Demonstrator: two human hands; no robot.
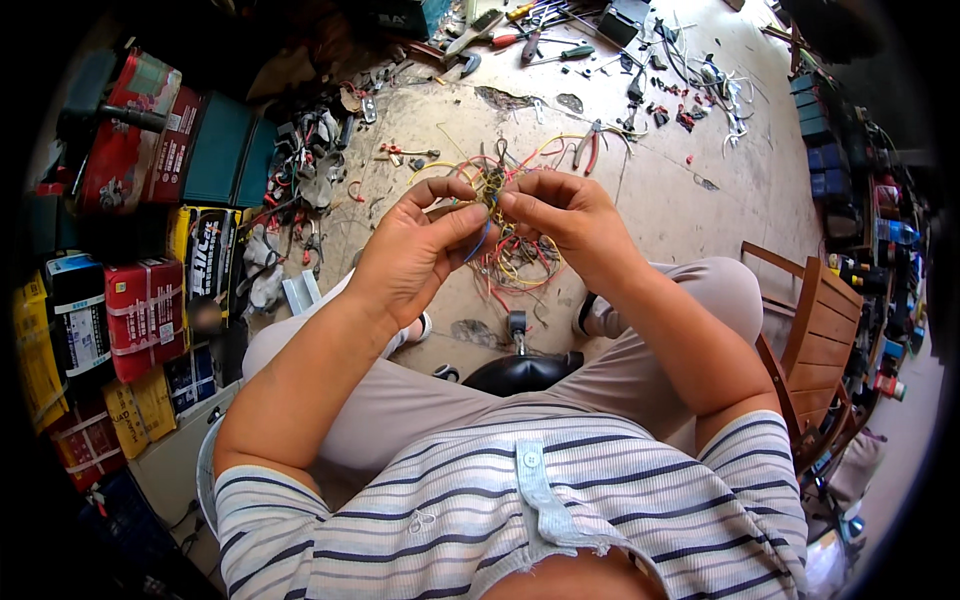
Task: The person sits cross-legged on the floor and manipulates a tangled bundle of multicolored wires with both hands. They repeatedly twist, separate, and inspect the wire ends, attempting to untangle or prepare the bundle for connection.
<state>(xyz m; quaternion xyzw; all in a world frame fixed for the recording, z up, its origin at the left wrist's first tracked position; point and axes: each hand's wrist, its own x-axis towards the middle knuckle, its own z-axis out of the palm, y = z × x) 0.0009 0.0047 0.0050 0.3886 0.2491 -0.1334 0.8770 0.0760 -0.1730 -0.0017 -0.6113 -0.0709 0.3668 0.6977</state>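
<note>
My left hand (415, 235) and my right hand (572, 212) are raised close together in front of me. Thumb and forefinger of each are pinched on thin electrical wires. A short blue wire (477, 244) angles down beside the left fingertips. Yellow and dark strands cross the gap between the hands, and their exact grip points are too small to make out. Below and behind the hands spreads a tangled wire bundle (530, 270) in red, yellow and blue. Just beyond the right hand, pliers with red handles (590, 158) lie on the floor.
Screwdrivers (574, 53), a brush (474, 32) and wire scraps (735, 100) litter the far floor. Stacked boxes (146, 310) and clutter (315, 160) line the left. A wooden chair (825, 325) stands at right, near loaded shelves. A black stool seat (525, 374) shows between my legs.
</note>
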